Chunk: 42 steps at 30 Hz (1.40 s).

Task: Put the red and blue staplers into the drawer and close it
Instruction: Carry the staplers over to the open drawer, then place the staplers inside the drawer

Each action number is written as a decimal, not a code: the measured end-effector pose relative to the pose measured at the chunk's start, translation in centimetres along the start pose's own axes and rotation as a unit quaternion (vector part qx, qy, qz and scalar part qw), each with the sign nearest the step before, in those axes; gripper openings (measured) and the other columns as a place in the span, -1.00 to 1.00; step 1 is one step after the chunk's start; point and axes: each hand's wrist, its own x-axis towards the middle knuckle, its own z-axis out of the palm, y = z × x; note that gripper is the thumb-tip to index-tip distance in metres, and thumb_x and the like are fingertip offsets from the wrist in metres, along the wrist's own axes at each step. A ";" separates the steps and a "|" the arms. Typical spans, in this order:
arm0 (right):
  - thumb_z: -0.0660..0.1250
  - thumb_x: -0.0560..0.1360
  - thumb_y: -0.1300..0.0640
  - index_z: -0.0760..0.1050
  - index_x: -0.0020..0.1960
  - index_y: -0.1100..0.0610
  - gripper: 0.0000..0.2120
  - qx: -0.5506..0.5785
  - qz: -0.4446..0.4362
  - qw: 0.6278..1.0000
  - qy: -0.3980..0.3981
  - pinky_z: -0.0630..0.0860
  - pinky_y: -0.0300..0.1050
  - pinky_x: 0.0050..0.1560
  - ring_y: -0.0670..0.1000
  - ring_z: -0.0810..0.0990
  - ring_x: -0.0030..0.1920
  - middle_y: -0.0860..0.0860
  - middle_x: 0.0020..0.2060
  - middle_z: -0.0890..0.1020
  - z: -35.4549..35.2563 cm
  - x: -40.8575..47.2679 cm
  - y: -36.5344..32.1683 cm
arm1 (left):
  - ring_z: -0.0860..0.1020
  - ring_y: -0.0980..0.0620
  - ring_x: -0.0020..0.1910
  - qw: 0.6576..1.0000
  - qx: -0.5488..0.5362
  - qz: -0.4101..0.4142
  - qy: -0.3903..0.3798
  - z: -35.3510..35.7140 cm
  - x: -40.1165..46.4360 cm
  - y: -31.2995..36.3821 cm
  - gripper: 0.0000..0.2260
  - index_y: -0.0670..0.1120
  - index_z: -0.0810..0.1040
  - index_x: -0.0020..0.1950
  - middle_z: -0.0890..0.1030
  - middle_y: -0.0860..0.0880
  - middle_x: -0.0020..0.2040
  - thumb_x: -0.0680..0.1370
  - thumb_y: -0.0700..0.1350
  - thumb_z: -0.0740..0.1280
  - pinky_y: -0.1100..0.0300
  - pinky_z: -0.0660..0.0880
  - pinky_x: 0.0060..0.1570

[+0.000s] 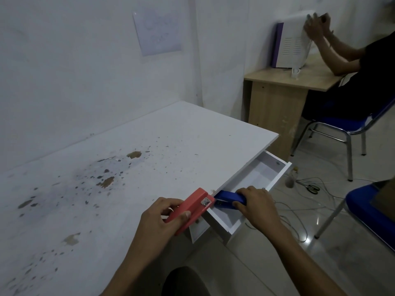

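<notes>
A: Where do we stand with the two staplers?

B: We have one in each hand. Our left hand (159, 218) is clamped on the red stapler (191, 209), thumb on its near side and fingers wrapped over the far side. Our right hand (255, 205) is closed round the blue stapler (229, 198) from above.

A: And the drawer (275, 177)?

B: It is pulled out from under the edge of the white table (149, 150), open and, as far as we can see, bare inside. It lies to our right of the table edge.

A: Which stapler is nearer to going in?

B: The blue one. It already hangs over the near end of the drawer's opening, its long axis running roughly along the drawer's length. We cannot tell whether it touches the drawer floor yet.

A: The red one?

B: It sits over the table's edge, just beside the drawer, its metal nose pointing up and right toward the blue stapler's nose. The two noses almost meet; we cannot say whether they touch.

A: So the next move turns on what?

B: We judge that the right hand only needs to lower and let go. The left must carry the red stapler rightward past the edge, and the free space lies further along the drawer, beyond the blue one.
</notes>
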 end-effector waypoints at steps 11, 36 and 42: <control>0.30 0.48 -0.02 0.54 0.12 0.03 -0.74 -0.002 0.026 0.999 -0.045 0.16 0.13 0.47 -0.03 0.60 0.06 -0.03 0.05 0.66 0.3 -0.4 -0.8 | 0.53 0.19 -0.19 1.000 -0.001 -0.001 -0.010 0.9 -0.2 0.8 -0.57 0.06 0.49 0.06 0.49 0.21 -0.09 0.25 0.19 0.30 0.64 0.41 -0.40; 0.33 0.45 0.05 0.57 -0.20 -0.11 -0.90 0.242 0.112 0.964 0.003 0.47 -0.27 -0.19 -0.19 0.56 -0.17 -0.13 -0.32 0.63 -1.8 -4.7 8.7 | 0.46 -0.03 0.09 0.911 0.368 0.167 -0.084 16.4 10.2 6.7 -0.58 -0.07 0.44 0.22 0.55 -0.09 0.19 0.47 0.14 0.28 0.10 0.39 0.14; 0.33 0.46 0.05 0.59 -0.17 -0.08 -0.92 0.261 0.117 0.958 -0.005 0.53 -0.24 -0.12 -0.26 0.56 -0.15 -0.17 -0.28 0.65 -1.4 -4.4 9.9 | 0.45 -0.09 0.12 0.874 0.433 0.180 -0.129 17.8 10.3 5.6 -0.60 -0.13 0.43 0.22 0.53 -0.14 0.21 0.50 0.09 0.27 0.06 0.34 0.15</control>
